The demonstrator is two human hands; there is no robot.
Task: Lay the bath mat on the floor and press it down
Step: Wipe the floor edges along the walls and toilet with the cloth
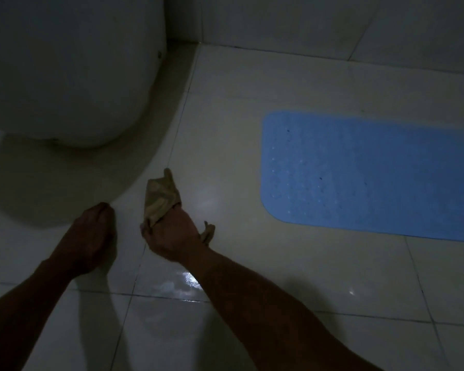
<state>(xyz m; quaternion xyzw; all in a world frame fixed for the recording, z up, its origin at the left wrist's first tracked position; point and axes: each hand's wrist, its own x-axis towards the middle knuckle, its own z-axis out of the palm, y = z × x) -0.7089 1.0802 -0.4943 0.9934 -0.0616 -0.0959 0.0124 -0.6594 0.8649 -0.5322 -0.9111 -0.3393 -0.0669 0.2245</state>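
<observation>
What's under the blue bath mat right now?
The blue bath mat lies flat on the pale floor tiles, nothing on top. The tile beneath it is covered, so anything there cannot be seen.

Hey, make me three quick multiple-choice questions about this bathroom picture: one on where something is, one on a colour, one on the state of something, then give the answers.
1. Where does the bath mat lie?
A. On the floor tiles, right of the hands
B. Draped over the toilet
C. Rolled up in the left hand

2. What colour is the mat?
A. Red
B. Blue
C. Black

3. What is the right hand doing?
A. Resting open and empty
B. Pressing on the mat
C. Gripping a tan cloth

Answers: 1 A, the mat lies flat on the tiles, apart from both hands. 2 B, its surface is plainly blue. 3 C, the cloth sticks out of the closed fingers.
</observation>
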